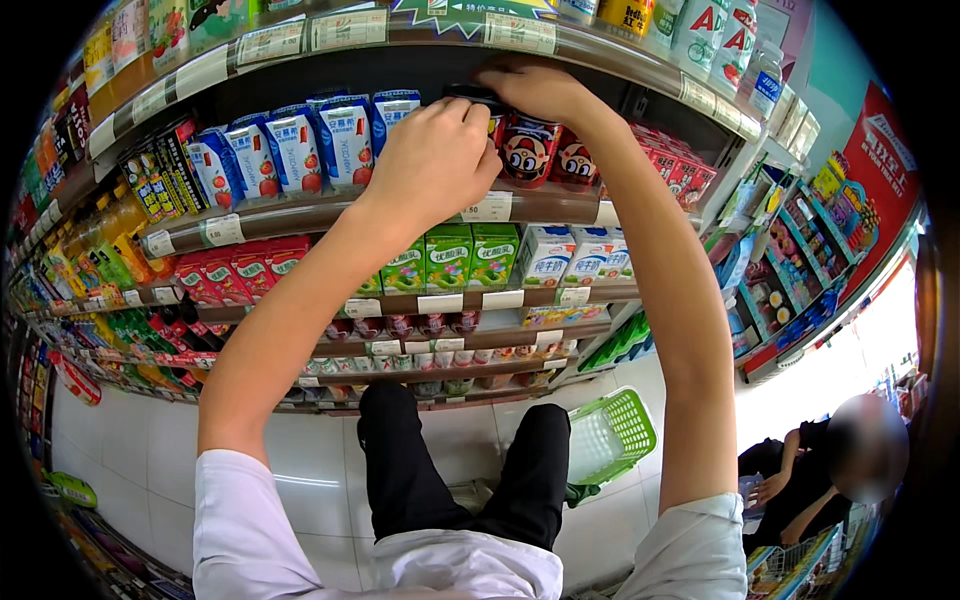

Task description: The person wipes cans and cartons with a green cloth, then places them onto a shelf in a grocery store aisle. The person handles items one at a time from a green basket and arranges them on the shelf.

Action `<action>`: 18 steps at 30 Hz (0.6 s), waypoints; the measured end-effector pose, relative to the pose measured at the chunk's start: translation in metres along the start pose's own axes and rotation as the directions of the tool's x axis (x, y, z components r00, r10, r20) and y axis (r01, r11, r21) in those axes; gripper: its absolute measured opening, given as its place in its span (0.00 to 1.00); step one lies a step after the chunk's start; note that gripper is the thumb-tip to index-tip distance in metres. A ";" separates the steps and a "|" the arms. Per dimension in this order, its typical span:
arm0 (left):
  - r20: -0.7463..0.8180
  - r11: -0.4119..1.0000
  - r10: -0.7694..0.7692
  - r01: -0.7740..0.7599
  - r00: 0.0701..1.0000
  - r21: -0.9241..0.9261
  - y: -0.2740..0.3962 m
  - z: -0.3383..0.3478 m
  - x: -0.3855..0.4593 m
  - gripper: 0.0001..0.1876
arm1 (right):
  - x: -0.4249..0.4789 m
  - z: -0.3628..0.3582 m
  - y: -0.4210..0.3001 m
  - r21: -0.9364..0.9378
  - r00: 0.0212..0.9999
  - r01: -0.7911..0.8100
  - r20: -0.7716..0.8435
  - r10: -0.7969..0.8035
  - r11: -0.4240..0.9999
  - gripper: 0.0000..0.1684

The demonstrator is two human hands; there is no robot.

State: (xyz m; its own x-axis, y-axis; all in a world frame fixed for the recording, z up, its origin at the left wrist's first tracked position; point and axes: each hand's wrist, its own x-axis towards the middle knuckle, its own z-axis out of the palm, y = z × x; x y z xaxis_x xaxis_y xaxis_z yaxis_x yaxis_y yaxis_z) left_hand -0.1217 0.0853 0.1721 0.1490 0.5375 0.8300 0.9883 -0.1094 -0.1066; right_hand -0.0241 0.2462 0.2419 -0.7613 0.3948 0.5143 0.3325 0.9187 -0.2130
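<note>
Both my arms reach to a shelf of drinks. My left hand (442, 154) is curled at the shelf's front, its back toward me, by a partly covered red can; whether it grips that can is hidden. A dark round top (472, 94) shows just beyond its fingers. Farther back, my right hand (534, 91) bends over the tops of red cans with cartoon faces (529, 154); its fingertips are in shadow and what they touch is not clear. Blue-and-white yogurt drink cartons (345, 142) stand upright left of my left hand.
Small red cartons (679, 169) stand to the right. Green cartons (448, 259) and white milk cartons (547, 255) fill the shelf below. An upper shelf edge (442, 34) overhangs my hands. A green basket (615, 442) sits on the floor; a person (795, 472) is at lower right.
</note>
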 end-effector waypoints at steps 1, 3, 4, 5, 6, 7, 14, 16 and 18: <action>-0.046 0.999 0.035 -0.033 0.998 0.024 -0.001 0.002 0.002 0.12 | 0.014 0.003 0.003 -0.053 0.998 0.023 0.063 -0.020 0.998 0.27; -0.047 0.997 0.058 -0.055 0.997 0.051 -0.006 0.002 0.007 0.12 | 0.039 0.007 0.003 -0.160 0.981 0.076 0.191 -0.045 0.984 0.28; -0.049 0.996 0.067 -0.064 0.997 0.067 -0.009 -0.002 0.009 0.12 | 0.046 0.007 -0.003 -0.223 0.975 0.114 0.212 -0.066 0.968 0.28; -0.025 0.995 0.064 -0.062 0.998 0.073 -0.011 -0.002 0.010 0.12 | 0.050 0.007 -0.009 -0.281 0.968 0.148 0.236 -0.081 0.948 0.28; -0.002 0.995 0.060 -0.060 0.998 0.080 -0.012 -0.002 0.011 0.12 | 0.053 0.006 -0.012 -0.338 0.961 0.182 0.260 -0.094 0.924 0.29; 0.021 0.995 0.056 -0.058 0.998 0.087 -0.012 -0.003 0.012 0.12 | 0.059 0.011 -0.004 -0.335 0.961 0.202 0.247 -0.121 0.920 0.28; 0.041 0.990 0.091 -0.095 0.995 0.108 -0.010 -0.006 0.011 0.13 | 0.054 0.017 0.011 -0.205 0.965 0.171 0.234 -0.121 0.964 0.26; 0.023 0.986 0.115 -0.117 0.993 0.117 -0.008 -0.005 0.008 0.13 | 0.050 0.019 0.008 -0.172 0.966 0.112 0.251 -0.066 0.979 0.25; 0.018 0.983 0.118 -0.119 0.993 0.140 -0.004 -0.005 0.007 0.13 | 0.053 0.020 0.012 -0.156 0.963 0.031 0.269 0.012 0.987 0.25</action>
State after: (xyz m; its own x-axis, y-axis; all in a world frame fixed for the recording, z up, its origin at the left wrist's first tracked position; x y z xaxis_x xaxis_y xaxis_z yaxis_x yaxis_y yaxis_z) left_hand -0.1248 0.0859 0.1810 0.2648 0.5357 0.8018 0.9584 -0.0547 -0.2800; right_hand -0.0713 0.2784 0.2494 -0.8788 0.3939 0.2694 0.3914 0.9179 -0.0650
